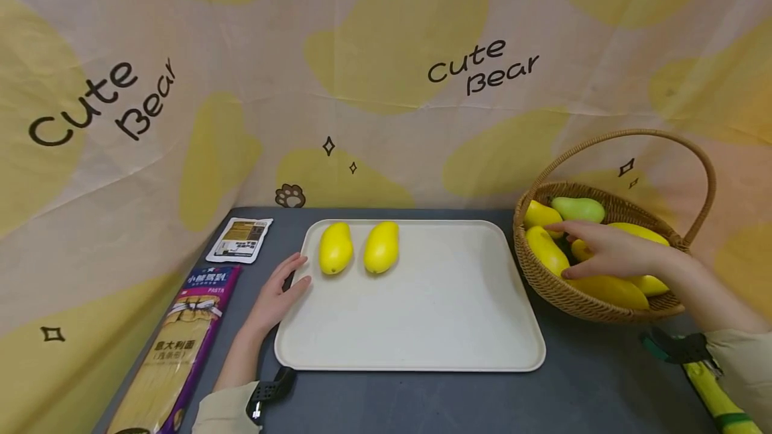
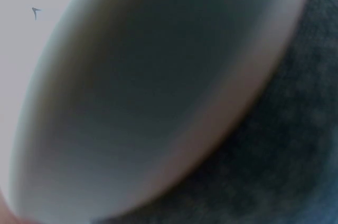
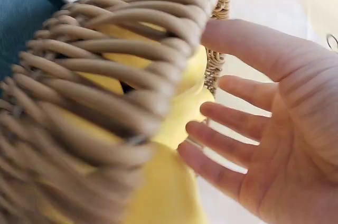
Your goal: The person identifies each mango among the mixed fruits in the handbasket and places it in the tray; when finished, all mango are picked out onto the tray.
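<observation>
My right hand (image 1: 615,250) reaches into the wicker basket (image 1: 597,313) at the right. Its fingers are spread over the yellow mangoes (image 1: 547,252) inside, with nothing gripped. In the right wrist view the fingers (image 3: 227,145) extend just beyond the woven rim, close to the yellow fruit (image 3: 179,123). A green, pear-like fruit (image 1: 577,209) lies at the back of the basket. At the left, my left hand (image 1: 274,297) rests its fingertips at the edge of the white tray (image 1: 416,313). Two yellow mangoes (image 1: 336,248) lie side by side near the tray's back left corner.
Left of the tray lie a long pasta pack (image 1: 175,353) and a small white packet (image 1: 239,240). The basket's tall handle (image 1: 639,132) arches over the fruit. A patterned cloth (image 1: 386,86) hangs behind the grey table (image 1: 422,407). Something yellow-green (image 1: 714,397) lies under the right sleeve.
</observation>
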Demonstrator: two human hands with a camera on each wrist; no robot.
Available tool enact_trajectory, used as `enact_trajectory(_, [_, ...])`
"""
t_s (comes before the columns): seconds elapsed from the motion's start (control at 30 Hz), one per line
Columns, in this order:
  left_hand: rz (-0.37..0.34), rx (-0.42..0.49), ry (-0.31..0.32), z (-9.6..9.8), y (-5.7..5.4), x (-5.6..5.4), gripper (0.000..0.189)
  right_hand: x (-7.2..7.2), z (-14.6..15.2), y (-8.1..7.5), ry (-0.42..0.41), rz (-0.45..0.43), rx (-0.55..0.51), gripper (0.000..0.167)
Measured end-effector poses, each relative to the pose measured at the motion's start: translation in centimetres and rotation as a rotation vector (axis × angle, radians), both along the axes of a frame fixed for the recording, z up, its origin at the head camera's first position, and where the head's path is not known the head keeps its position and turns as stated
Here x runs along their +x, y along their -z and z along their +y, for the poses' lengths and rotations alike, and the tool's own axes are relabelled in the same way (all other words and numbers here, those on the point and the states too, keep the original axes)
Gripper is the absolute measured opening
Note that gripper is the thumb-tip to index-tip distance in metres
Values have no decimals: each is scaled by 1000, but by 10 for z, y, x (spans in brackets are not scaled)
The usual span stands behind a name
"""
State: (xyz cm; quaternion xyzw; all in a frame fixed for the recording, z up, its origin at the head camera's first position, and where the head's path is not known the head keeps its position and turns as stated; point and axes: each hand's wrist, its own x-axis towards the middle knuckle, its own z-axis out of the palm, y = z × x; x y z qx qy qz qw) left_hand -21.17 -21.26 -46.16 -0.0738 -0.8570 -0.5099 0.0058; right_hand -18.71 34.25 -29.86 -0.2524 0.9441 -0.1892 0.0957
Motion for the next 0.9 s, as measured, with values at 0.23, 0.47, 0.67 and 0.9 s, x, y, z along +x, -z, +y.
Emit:
enact_trajectory(0.23, [7, -2, -6, 0, 0, 0, 52, -19, -17, 1, -62, -71, 167, 96])
enact_trajectory(0.47, [20, -9, -7, 0, 5, -2, 52, -26, -21, 13, -90, -97, 208, 103])
enact_trajectory(0.67, [23, -11, -6, 0, 7, -2, 52, -27, -19, 20, -109, -32, 201, 103])
enact_trajectory(0.9, [21, -12, -1, -1, 4, -1, 52, -26, -16, 18, -116, 34, 206, 99])
